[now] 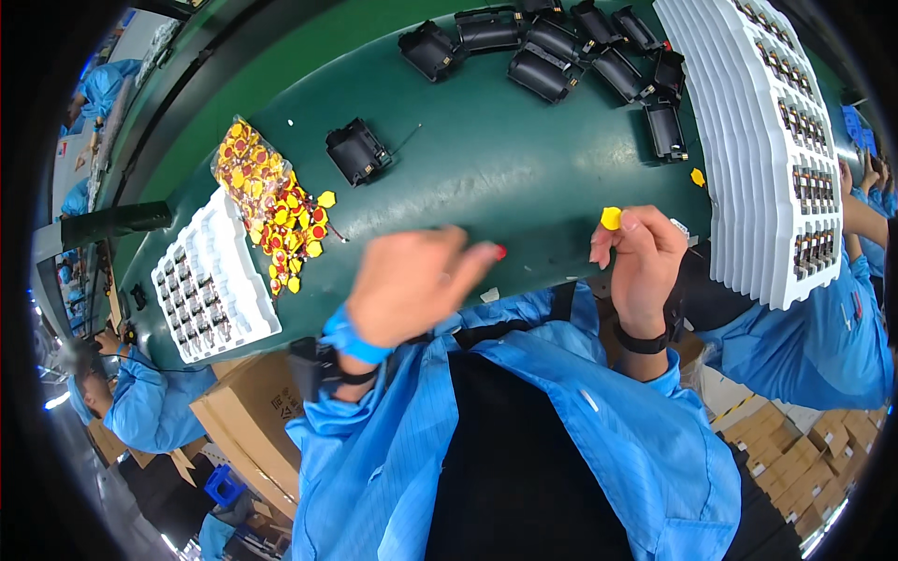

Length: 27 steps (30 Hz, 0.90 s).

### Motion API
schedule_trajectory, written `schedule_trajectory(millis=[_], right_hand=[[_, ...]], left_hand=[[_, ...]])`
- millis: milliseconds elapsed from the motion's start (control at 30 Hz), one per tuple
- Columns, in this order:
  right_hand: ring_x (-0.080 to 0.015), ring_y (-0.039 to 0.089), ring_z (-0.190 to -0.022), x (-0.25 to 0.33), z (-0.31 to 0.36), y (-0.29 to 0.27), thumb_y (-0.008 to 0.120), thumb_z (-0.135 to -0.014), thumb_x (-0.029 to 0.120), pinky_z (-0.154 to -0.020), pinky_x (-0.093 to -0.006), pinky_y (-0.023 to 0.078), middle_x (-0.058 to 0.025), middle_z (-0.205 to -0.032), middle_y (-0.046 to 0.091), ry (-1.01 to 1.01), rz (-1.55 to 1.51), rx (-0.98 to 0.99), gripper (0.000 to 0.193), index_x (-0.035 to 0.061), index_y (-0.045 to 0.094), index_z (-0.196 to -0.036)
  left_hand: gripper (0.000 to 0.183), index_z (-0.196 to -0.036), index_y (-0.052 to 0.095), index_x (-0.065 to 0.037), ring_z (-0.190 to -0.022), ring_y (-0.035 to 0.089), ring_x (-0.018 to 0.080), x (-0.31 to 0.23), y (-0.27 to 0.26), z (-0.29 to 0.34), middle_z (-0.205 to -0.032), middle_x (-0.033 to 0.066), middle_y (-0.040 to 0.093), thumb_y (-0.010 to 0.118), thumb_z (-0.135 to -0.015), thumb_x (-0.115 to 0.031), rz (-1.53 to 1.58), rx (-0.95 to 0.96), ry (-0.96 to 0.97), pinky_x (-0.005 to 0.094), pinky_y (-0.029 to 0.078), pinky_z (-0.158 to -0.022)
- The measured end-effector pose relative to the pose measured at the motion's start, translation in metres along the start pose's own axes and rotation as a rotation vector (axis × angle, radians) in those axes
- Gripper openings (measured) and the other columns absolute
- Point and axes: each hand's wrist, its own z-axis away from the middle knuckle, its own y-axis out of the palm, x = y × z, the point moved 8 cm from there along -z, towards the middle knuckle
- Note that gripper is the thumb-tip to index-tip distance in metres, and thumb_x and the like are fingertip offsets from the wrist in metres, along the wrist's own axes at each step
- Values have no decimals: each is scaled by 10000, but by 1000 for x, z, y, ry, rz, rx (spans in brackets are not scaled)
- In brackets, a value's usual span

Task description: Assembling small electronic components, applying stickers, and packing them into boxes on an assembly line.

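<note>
My right hand (644,262) pinches a small yellow hexagonal piece (611,218) between thumb and finger, above the green table. My left hand (412,280) is smeared by motion over the near edge of the table, so its finger pose is unclear. At its fingertip shows a small red bit (500,251); whether it is gripped or only touching I cannot tell. Beyond my left hand, a black plastic housing (357,151) with a thin wire lies alone. A heap of yellow and red pieces (297,224) with dark wires spills from a clear bag (251,168) to the left.
Several black housings (552,56) cluster at the far side. At right stand stacked white trays (739,159) with small metal parts; a single yellow piece (697,177) lies beside them. Another white tray (248,280) rests at left. Co-workers in blue sleeves (795,327) sit on both sides.
</note>
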Motion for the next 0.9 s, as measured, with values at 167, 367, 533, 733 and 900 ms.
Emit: schedule_trajectory(millis=[167, 367, 533, 733, 900], right_hand=[[-146, 606, -549, -20, 2, 6, 597, -955, 65, -493, -233, 441, -126, -729, 669, 125, 26, 34, 145, -58, 660, -911], [-131, 608, -558, -29, -5, 60, 599, -962, 62, -500, -228, 454, -104, -717, 664, 169, 99, 272, 142, -52, 663, -908], [-143, 644, -612, -18, -1, 126, 621, -941, 19, -524, -241, 496, -105, -744, 669, 161, 55, 477, 93, -64, 660, -926], [-150, 644, -626, -7, -3, 157, 656, -904, 30, -552, -263, 493, -99, -735, 663, -97, 335, 712, 83, -50, 679, -900], [-200, 572, -554, 7, 3, 166, 684, -863, 50, -512, -310, 417, -103, -695, 626, -319, 545, 844, 63, -8, 699, -881]], left_hand=[[256, -1024, 589, -50, -512, 535, 286, 45, -78, 16, -583, 99, 537, 682, -907, -258, -381, -538, -122, 428, 389, -499], [160, -1038, 528, -9, -607, 640, 344, 80, -36, -5, -673, 204, 629, 581, -922, -106, -380, -139, -43, 465, 474, -542], [174, -1092, 573, -7, -504, 473, 26, 62, -19, 21, -621, -23, 534, 642, -959, -95, 1055, -76, -339, 204, 319, -441], [189, -1080, 558, 18, -512, 494, 37, 36, -14, 33, -664, 3, 556, 648, -923, -36, 1186, -28, -157, 203, 330, -432], [271, -1057, 547, 45, -527, 457, 55, 39, -18, 35, -628, 27, 472, 692, -845, -42, 914, -15, -94, 265, 357, -467]])
